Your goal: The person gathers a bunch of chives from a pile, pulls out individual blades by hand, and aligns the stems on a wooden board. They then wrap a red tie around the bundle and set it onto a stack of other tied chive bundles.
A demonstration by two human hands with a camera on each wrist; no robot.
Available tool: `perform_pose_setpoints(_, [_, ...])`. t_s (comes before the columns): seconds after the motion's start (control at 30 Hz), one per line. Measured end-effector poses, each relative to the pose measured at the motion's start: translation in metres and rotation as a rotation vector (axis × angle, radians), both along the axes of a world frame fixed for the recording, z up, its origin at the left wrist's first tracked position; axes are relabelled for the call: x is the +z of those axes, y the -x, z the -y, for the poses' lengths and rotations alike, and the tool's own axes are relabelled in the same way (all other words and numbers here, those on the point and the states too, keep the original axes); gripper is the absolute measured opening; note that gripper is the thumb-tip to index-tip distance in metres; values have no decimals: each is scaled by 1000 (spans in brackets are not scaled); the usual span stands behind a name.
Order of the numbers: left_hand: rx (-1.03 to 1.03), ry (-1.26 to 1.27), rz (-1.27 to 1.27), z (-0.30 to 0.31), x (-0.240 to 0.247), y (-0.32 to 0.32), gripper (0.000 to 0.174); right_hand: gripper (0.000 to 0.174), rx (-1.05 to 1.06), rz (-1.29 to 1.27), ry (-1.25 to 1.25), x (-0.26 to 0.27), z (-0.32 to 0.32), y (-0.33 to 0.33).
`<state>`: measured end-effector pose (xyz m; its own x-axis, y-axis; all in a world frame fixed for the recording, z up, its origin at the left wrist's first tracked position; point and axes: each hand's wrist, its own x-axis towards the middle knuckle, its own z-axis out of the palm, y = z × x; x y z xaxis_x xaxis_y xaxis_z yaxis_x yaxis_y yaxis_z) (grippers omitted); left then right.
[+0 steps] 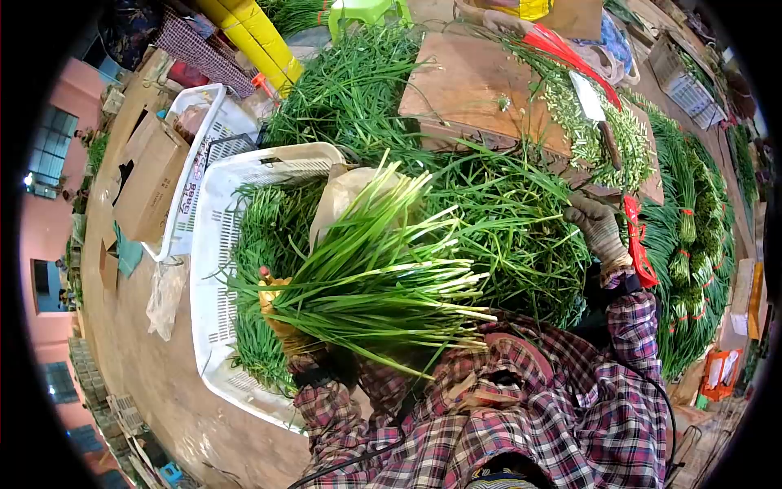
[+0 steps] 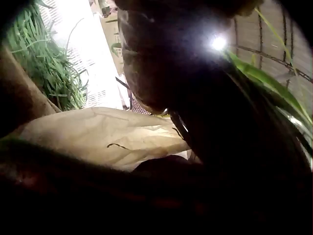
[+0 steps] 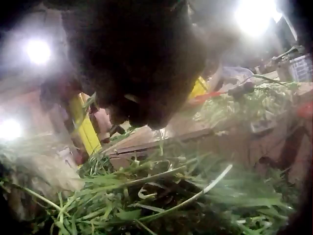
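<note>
A large bunch of long green stalks with pale ends [image 1: 391,269] lies across the left hand [image 1: 285,318], gloved in yellowish fabric, which grips it from beneath at its leafy side. The right hand [image 1: 599,228], in a grey glove, is at the right edge of a heap of loose greens [image 1: 513,244], its fingers bent towards a thin stalk. In the right wrist view the dark right hand [image 3: 142,63] hangs above the loose greens [image 3: 146,196]; whether it pinches a stalk is unclear. In the left wrist view the left hand is mostly in shadow.
A white basket [image 1: 204,277] holding greens stands at the left, with a cardboard box [image 1: 151,175] beyond. On a wooden board [image 1: 472,81] lie chopped pieces and a knife [image 1: 588,98]. Red ties [image 1: 639,244] hang beside the right hand; tied bundles [image 1: 688,212] lie at the far right.
</note>
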<state>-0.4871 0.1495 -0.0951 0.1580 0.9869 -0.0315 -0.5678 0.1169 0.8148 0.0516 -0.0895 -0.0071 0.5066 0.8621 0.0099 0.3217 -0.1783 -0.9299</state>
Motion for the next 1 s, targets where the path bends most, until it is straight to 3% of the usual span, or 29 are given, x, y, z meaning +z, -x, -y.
perform_pose_setpoints(0.07, [-93,-97,0,-1,-4,5,33,30,51,176,99,-3,0,-3])
perform_pose_setpoints(0.17, [-6,-253,-446,6,15,-5,32,29,89,0,-23,-14,-5,-3])
perform_pose_setpoints(0.23, [-113,90,277,8,26,-12,32,28,87,23,28,-9,-13,6])
perform_pose_setpoints(0.3, [-85,15,183,5,10,-4,33,29,12,-32,141,-14,-22,9])
perform_pose_setpoints(0.33, [-122,-42,101,-4,-20,16,34,37,64,144,134,-38,-24,-3])
perform_pose_setpoints(0.37, [-143,-70,59,-3,-19,15,34,37,63,143,134,-22,-33,7])
perform_pose_setpoints(0.4, [-163,-99,17,-2,-17,13,34,40,102,518,442,11,-49,29])
perform_pose_setpoints(0.43, [-131,-14,192,13,20,-14,33,44,139,892,750,33,-61,45])
perform_pose_setpoints(0.47, [-94,70,366,18,41,-30,33,47,130,828,727,39,-66,49])
perform_pose_setpoints(0.5, [-84,69,360,14,39,-29,33,51,80,754,652,41,-71,57])
perform_pose_setpoints(0.57, [-161,-31,361,13,23,-13,42,62,196,263,220,33,-80,69])
perform_pose_setpoints(0.63, [-139,-8,369,9,16,-9,53,69,343,304,260,64,-101,110])
perform_pose_setpoints(0.7, [-270,-149,482,9,25,-20,53,67,484,204,380,72,-117,137])
perform_pose_setpoints(0.77, [-262,-178,379,12,40,-22,57,51,562,1,501,42,-126,143])
perform_pose_setpoints(0.83, [-103,-90,129,18,45,-17,61,34,427,-303,295,33,-126,143])
perform_pose_setpoints(0.87, [-50,-54,45,20,42,-13,62,27,371,-412,334,32,-127,130])
perform_pose_setpoints(0.93, [-236,-142,183,3,2,11,63,17,174,-609,119,40,-133,110])
perform_pose_setpoints(1.0, [-140,-44,224,4,2,5,65,14,-154,-547,30,24,-141,80])
